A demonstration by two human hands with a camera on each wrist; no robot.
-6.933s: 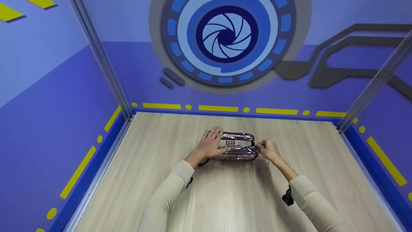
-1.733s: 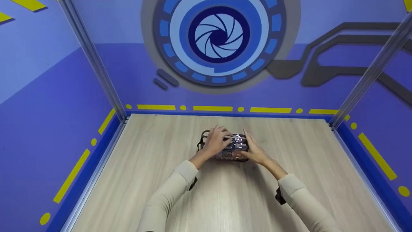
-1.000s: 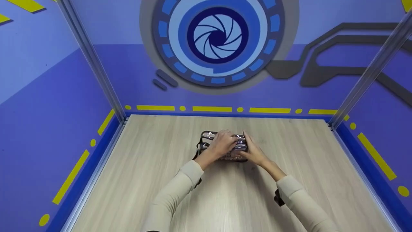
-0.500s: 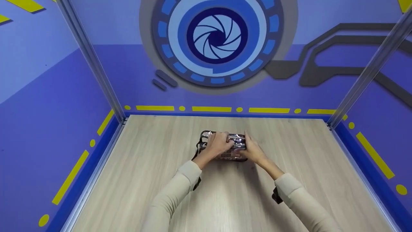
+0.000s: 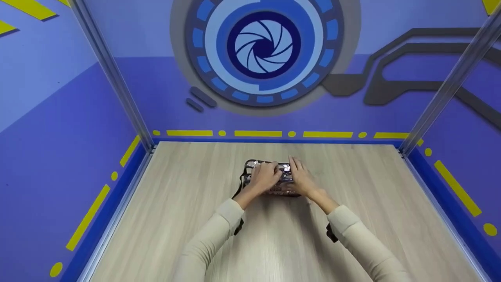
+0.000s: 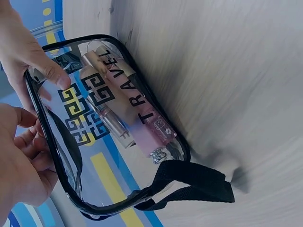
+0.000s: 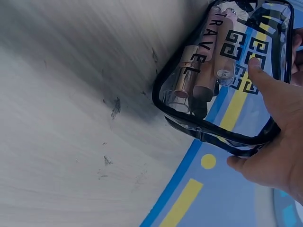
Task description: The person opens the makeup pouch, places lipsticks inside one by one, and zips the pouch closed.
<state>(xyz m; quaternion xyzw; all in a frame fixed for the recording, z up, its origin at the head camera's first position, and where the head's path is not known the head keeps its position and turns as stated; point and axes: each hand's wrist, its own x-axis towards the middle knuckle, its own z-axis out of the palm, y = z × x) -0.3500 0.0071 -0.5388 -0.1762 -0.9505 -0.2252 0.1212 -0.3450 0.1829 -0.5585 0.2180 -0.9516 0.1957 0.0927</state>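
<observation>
A clear toiletry bag [image 5: 283, 188] with black piping and "TRAVEL" lettering stands on the table. Through its front panel show several cosmetics, among them a pink tube [image 6: 147, 135] and a gold-banded tube [image 7: 188, 71]. My left hand [image 5: 265, 175] is over the middle of the top, fingers curled at the upper edge; what its fingertips pinch there is hidden. At the bag's right end my right hand [image 5: 304, 179] grips it, thumb on the front panel and fingers over the top in the right wrist view. A black strap loop [image 6: 194, 182] hangs from the left end.
The wood-grain table [image 5: 188, 219] reaches to blue panel walls [image 5: 164, 94] at the back and both sides. Metal corner posts [image 5: 113, 74] rise at the rear corners. Dark scuffs [image 7: 116, 108] mark the tabletop.
Earlier my left hand lay flat on the bag and my right pinched at its right end; now the left curls at the top and the right grips the end. Lately the right shifted slightly left.
</observation>
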